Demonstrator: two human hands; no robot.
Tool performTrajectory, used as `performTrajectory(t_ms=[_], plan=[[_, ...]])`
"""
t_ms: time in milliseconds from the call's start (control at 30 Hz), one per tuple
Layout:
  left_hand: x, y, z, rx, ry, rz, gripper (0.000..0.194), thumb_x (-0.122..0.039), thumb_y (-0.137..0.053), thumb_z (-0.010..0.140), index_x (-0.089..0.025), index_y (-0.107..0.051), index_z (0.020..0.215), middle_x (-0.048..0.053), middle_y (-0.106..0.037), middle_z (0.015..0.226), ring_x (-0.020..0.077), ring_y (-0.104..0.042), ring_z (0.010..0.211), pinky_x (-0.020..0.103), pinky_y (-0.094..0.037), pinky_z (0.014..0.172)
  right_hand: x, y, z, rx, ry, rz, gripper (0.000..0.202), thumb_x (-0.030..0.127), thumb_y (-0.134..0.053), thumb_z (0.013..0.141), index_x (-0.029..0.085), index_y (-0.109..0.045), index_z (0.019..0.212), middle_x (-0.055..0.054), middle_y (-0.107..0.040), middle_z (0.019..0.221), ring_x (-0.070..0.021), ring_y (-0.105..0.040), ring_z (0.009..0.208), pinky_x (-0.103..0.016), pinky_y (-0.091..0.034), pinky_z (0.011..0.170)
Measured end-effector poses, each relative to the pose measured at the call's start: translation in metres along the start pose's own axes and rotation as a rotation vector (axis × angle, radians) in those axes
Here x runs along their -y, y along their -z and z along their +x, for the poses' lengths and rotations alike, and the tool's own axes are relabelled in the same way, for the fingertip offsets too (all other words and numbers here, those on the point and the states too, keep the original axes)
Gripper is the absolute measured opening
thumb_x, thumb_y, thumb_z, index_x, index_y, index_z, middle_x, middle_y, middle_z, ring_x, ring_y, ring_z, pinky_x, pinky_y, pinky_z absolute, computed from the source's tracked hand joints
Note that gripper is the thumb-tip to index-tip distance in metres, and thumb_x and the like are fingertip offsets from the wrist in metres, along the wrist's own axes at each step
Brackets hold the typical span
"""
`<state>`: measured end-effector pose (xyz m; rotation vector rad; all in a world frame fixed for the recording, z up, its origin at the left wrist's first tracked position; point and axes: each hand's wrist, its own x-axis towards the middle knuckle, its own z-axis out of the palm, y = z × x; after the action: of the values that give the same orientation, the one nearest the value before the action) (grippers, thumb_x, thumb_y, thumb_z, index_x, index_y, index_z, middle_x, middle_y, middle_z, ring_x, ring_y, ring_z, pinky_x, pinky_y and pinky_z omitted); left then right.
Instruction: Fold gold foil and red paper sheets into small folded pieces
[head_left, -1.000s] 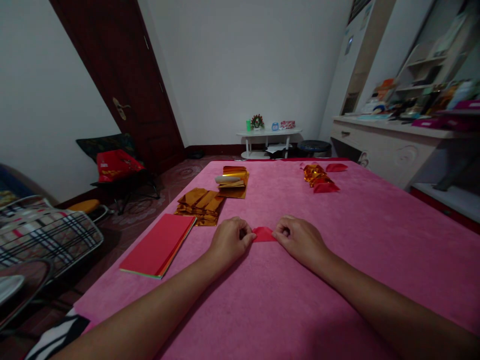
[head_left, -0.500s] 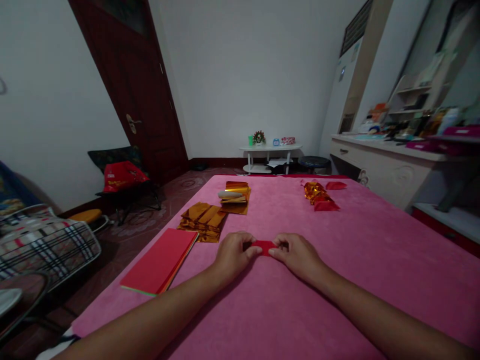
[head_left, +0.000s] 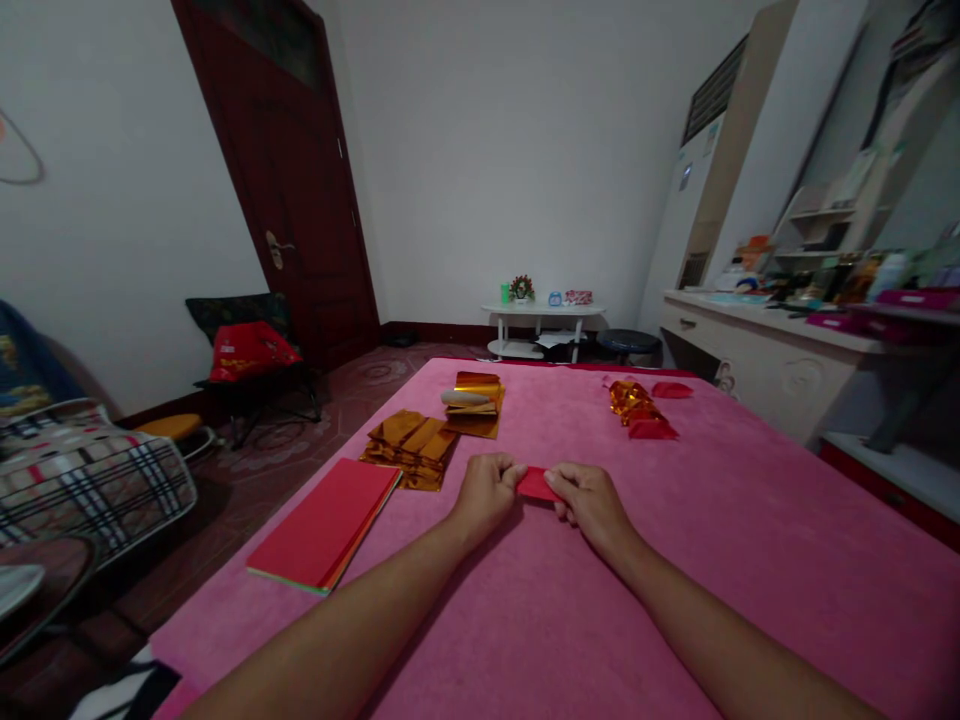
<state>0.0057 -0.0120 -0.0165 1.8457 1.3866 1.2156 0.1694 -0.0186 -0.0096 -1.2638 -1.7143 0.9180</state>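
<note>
A small folded piece of red paper [head_left: 535, 484] is stretched between my two hands, just above the pink cloth [head_left: 570, 600]. My left hand [head_left: 487, 492] pinches its left end between thumb and fingers. At the other end, my right hand [head_left: 592, 497] grips it the same way. To the left lies a stack of coloured paper [head_left: 326, 523] with a red sheet on top. Behind that stack are gold foil sheets [head_left: 412, 445] in a layered pile.
Further back sits more gold foil [head_left: 480, 415] with a greyish oblong object [head_left: 463, 398] on it. Folded gold foil pieces [head_left: 630, 402] and red paper pieces [head_left: 652, 430] lie at the far right. A dresser [head_left: 772, 345] stands along the right side.
Both hands have turned slightly and now hold the red paper a little raised and tilted. The view has tipped up slightly. My grip on both ends stays.
</note>
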Motion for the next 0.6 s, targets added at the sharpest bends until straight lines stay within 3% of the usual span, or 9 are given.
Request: performTrajectory(t_ms=[100,200,333,433,533,600], plan=[[0.0,0.001,0.0,-0.037,-0.025,0.043,0.034,-0.034,-0.047,0.08,-0.014,-0.049,0.053,-0.004,-0.042,0.051,0.0086,-0.038,0.051,0.021,-0.027,0.051,0.002,-0.003,-0.002,0.044,0.028,0.019,0.03,0.038,-0.046,0.081,0.017,-0.053,0.06,0.003,-0.051,0.046,-0.0088,-0.042,0.039,-0.02,-0.031,0.04],[-0.002,0.001,-0.002,0.01,-0.031,-0.018,0.031,-0.038,-0.053,0.077,-0.013,-0.055,0.058,-0.003,-0.046,0.053,0.009,-0.041,0.053,0.02,-0.029,0.05,0.004,-0.006,-0.004,0.063,0.084,0.012,0.031,0.039,-0.046,0.081,0.017,-0.054,0.06,0.003,-0.052,0.048,-0.0088,-0.044,0.04,-0.02,-0.034,0.041],[-0.004,0.0,-0.003,0.07,0.037,-0.17,0.032,-0.035,-0.05,0.079,-0.013,-0.054,0.057,-0.003,-0.047,0.047,0.0078,-0.041,0.045,0.02,-0.028,0.045,0.007,-0.006,-0.003,0.079,0.031,0.097,0.023,0.037,-0.049,0.078,0.016,-0.057,0.072,0.004,-0.053,0.049,-0.009,-0.045,0.039,-0.021,-0.035,0.04],[-0.002,0.002,-0.001,0.083,0.089,-0.283,0.028,-0.034,-0.049,0.08,-0.012,-0.056,0.062,-0.003,-0.048,0.042,0.0075,-0.042,0.038,0.019,-0.03,0.042,0.007,-0.002,-0.001,0.123,0.049,0.215,0.019,0.032,-0.049,0.076,0.015,-0.056,0.081,0.002,-0.06,0.057,-0.0091,-0.051,0.043,-0.022,-0.041,0.048],[0.003,0.006,0.001,0.094,0.137,-0.388,0.024,-0.036,-0.057,0.076,-0.012,-0.058,0.075,-0.004,-0.051,0.042,0.0088,-0.046,0.035,0.019,-0.033,0.04,0.005,0.003,0.0,0.116,0.021,0.296,0.021,0.031,-0.052,0.073,0.016,-0.051,0.088,0.002,-0.063,0.059,-0.01,-0.054,0.043,-0.023,-0.043,0.048],[0.005,0.01,0.003,0.051,0.165,-0.394,0.028,-0.039,-0.065,0.069,-0.013,-0.056,0.072,-0.005,-0.05,0.041,0.008,-0.044,0.032,0.018,-0.03,0.037,0.003,0.006,0.0,0.079,-0.022,0.319,0.025,0.033,-0.054,0.072,0.017,-0.047,0.09,0.003,-0.062,0.056,-0.0107,-0.053,0.039,-0.022,-0.041,0.041]])
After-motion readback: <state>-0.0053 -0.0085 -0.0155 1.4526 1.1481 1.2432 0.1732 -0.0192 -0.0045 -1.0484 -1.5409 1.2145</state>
